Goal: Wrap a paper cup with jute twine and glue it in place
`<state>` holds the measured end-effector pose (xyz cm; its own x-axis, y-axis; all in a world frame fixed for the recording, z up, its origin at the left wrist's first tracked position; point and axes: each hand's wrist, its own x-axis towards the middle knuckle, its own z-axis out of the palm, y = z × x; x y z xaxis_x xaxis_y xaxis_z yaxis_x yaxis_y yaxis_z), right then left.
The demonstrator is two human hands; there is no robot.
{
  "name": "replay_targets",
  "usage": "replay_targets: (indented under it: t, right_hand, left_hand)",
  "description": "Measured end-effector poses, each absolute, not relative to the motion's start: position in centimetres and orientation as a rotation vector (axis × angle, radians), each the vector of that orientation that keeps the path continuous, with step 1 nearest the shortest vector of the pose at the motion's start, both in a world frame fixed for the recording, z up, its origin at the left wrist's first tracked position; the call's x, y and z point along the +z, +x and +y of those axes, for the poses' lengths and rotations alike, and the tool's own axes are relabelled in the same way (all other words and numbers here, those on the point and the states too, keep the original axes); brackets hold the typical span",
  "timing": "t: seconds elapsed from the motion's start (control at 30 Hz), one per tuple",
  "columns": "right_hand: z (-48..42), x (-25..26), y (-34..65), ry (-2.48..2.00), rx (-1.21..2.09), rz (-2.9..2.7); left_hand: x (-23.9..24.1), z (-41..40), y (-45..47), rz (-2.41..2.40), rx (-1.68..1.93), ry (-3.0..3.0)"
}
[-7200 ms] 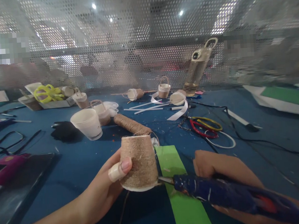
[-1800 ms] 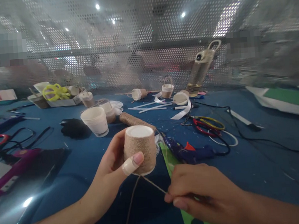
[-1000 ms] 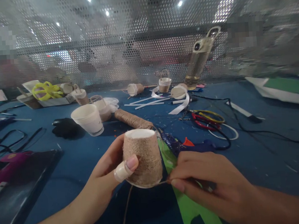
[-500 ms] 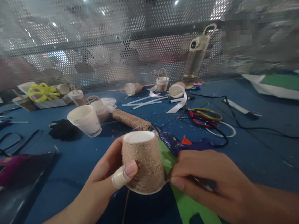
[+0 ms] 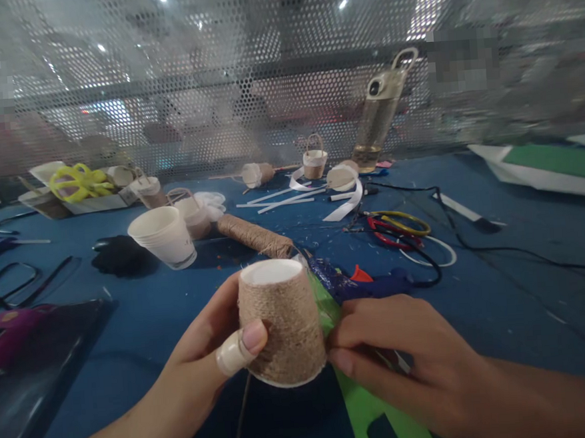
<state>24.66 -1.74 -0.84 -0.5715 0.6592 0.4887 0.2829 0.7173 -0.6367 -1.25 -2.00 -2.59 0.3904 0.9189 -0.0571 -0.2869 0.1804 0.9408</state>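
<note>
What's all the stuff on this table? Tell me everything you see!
twine-wrapped cup: 1, tan with white bottom, upside down in the left hand
green paper strip: 1, green, under the right hand
glue gun: 1, dark blue, lying behind the right hand
twine spool: 1, brown, lying behind the twine-wrapped cup
paper cups: 1 stack, white, left of the twine spool
yellow scissors: 1 pair, yellow, far left
ribbon strips: several, white, far middle
little basket: 1, tan and white, far middle
water bottle: 1, clear with beige lid, leaning at the back
table: 1, blue, under everything
left hand: 1, bandaged thumb, holding the twine-wrapped cup
right hand: 1, fingertips touching the twine-wrapped cup's lower side
</note>
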Motion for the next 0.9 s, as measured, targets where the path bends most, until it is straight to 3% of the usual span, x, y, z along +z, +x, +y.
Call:
replay_targets:
  t: [0.9]
  right_hand:
    - [-1.32,-1.66,24.29,-0.728,0.601,-2.167]
  left_hand:
    - [-2.08,-1.33,-0.65,0.776,0.984,0.968]
